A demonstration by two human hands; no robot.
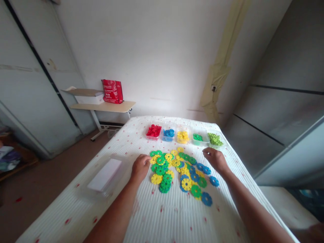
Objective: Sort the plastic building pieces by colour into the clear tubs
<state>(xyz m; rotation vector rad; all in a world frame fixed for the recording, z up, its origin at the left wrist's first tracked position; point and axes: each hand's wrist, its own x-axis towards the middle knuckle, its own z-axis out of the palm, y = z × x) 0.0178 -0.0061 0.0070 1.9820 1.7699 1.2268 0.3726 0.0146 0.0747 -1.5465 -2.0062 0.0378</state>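
Green, yellow and blue notched plastic discs lie in a loose heap on the table, among them a yellow disc (156, 179), a green disc (196, 191) and a blue disc (207, 199). At the heap's left edge is my left hand (140, 168), its fingers closed and their tips beside a yellow disc (153, 160); whether they grip it is unclear. My right hand (215, 158) hovers right of the heap, fingers curled into a pinch just in front of the tub of green pieces (201, 141). Anything in that pinch is too small to make out.
Along the far side stand clear tubs of red pieces (154, 131), blue pieces (168, 133), yellow pieces (183, 136) and light green pieces (215, 139). A clear plastic box (111, 193) with a white block (105, 175) lies left. Behind, a side table (111, 106) bears a red bag (112, 91).
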